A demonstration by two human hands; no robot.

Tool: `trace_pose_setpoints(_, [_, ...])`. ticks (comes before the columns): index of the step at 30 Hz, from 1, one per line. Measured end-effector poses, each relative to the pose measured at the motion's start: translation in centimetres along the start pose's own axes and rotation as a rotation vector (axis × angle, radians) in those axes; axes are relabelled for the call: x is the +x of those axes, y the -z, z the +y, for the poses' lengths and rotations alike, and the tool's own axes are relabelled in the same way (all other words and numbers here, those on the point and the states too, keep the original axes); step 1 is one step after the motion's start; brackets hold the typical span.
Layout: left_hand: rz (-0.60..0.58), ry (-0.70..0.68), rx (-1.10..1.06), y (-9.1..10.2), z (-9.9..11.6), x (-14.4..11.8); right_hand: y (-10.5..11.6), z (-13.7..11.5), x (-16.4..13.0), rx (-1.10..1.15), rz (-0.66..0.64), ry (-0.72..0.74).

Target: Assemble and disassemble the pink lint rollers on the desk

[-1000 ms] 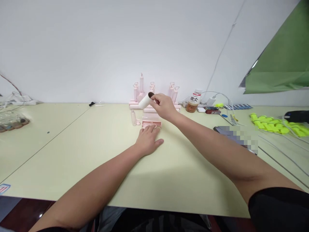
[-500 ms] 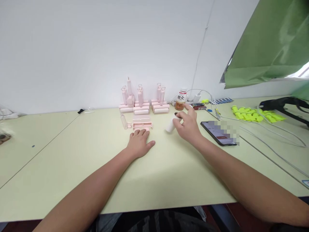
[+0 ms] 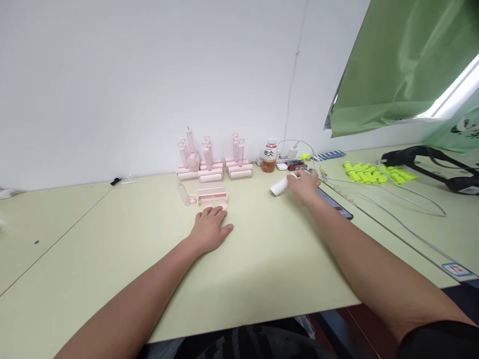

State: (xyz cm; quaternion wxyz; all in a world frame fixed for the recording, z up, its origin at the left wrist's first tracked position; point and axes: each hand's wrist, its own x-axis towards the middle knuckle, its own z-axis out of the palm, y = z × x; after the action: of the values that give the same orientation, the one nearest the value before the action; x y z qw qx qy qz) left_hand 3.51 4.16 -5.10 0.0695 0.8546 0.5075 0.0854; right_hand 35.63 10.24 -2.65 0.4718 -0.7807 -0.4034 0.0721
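Lint roll (image 3: pixel 279 187), white: tilted near phone (image 3: pixel 339 205); right hand (image 3: pixel 304 186) grip closed round one end, apparently leaving other end clear. Left hand (image 3: pixel 207 231): grip unclenched, palm-down on worktop (image 3: pixel 269 259), perhaps steadying pink case (image 3: pixel 212 200).

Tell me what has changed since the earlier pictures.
The right hand has carried the white roll rightward and down, from in front of the pink rollers to beside the phone. The hand is still on the roll; whether it still grips is unclear. The view has also turned. The left hand stays by the open pink case; rollers, bottle and phone stayed put.
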Motion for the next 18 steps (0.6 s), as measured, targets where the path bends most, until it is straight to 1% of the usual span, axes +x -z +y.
trace_pose_setpoints(2, [0.014,-0.008,0.000,0.1,0.1,0.0,0.1,-0.4,-0.3,0.012,0.007,0.053])
trace_pose_setpoints(3, [0.022,-0.012,0.000,0.1,0.2,-0.1,0.1,-0.7,-0.7,0.028,0.006,0.116])
trace_pose_setpoints(7, [0.045,-0.041,-0.002,0.6,0.7,-0.4,0.1,-2.4,-3.4,0.161,-0.040,0.482])
trace_pose_setpoints(10, [0.042,-0.070,-0.004,1.1,1.2,-1.0,0.1,-3.5,-6.0,0.247,-0.154,0.694])
trace_pose_setpoints(13, [0.040,-0.077,-0.003,1.5,1.5,-1.7,0.1,-4.0,-8.4,0.270,-0.329,0.893])
trace_pose_setpoints(15, [0.066,-0.061,-0.005,1.7,1.5,-1.9,-0.1,-4.2,-9.5,0.278,-0.437,0.976])
trace_pose_setpoints(16, [0.090,-0.046,-0.007,1.7,1.5,-1.8,-0.2,-4.2,-9.9,0.289,-0.482,0.983])
trace_pose_setpoints(18, [0.138,-0.023,-0.011,1.5,1.3,-1.4,-0.5,-4.1,-10.6,0.322,-0.561,0.924])
